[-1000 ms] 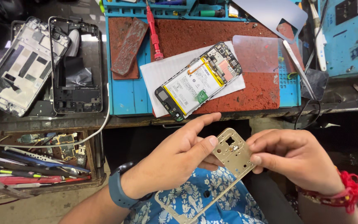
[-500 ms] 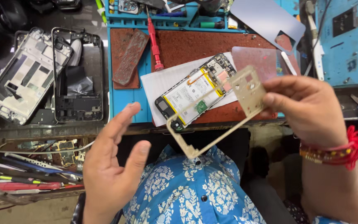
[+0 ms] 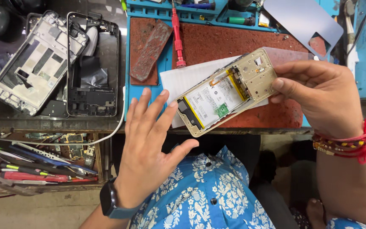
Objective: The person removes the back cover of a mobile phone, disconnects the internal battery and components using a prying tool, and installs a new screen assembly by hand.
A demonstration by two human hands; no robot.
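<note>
Over the red mat (image 3: pixel 217 42) on the tabletop (image 3: pixel 149 95), my right hand (image 3: pixel 323 95) pinches the upper end of a gold phone frame (image 3: pixel 257 72) between thumb and fingers, holding it tilted over an opened phone (image 3: pixel 210 101) with its battery showing. Whether the frame touches the phone I cannot tell. The phone lies on a white sheet of paper (image 3: pixel 178 82).

My left hand (image 3: pixel 149 148) is released, fingers spread, palm down, gripping nothing, its fingertips just beside the phone's lower end. A dark watch (image 3: pixel 109 199) sits on that wrist; red thread bands (image 3: pixel 361 140) circle the right wrist.

Also present:
- red screwdriver (image 3: pixel 176 36), lying on the mat's left part
- worn brown slab (image 3: pixel 151 51), left of the screwdriver
- two stripped phone chassis (image 3: pixel 60 63), far left
- tray of tools (image 3: pixel 30 161), lower left
</note>
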